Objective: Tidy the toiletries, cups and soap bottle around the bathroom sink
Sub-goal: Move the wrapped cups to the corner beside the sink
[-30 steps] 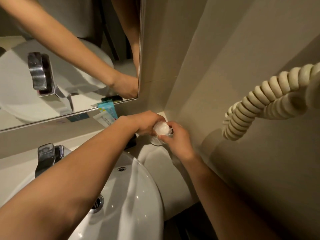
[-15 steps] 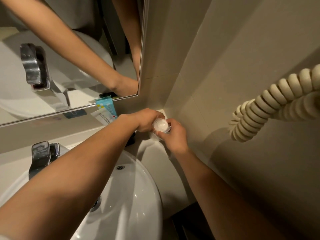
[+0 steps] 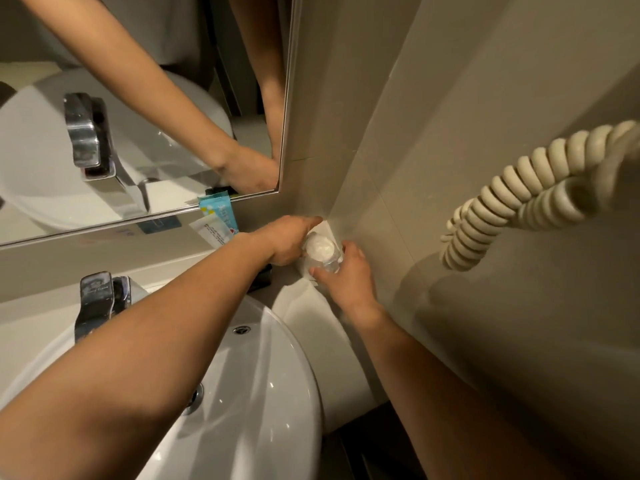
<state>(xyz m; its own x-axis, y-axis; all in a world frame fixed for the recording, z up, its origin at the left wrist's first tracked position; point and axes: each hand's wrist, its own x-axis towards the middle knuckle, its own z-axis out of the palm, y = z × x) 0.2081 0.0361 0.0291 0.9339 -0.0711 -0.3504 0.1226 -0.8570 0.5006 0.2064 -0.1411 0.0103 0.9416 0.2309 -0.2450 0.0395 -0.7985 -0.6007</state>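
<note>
Both hands have pushed deeper into the corner by the mirror [image 3: 145, 109]. Left hand [image 3: 287, 242] and right hand [image 3: 346, 275] each grip a capped glass cup [image 3: 320, 252] on the worktop [image 3: 311, 313]. Best practice: keep it upright, settle it squarely against the wall, then let go.

Wall mirror [image 3: 145, 98] above chrome faucet [image 3: 98, 303], coiled cream cord [image 3: 512, 199] hanging along the tiled side wall [image 3: 485, 81].
</note>
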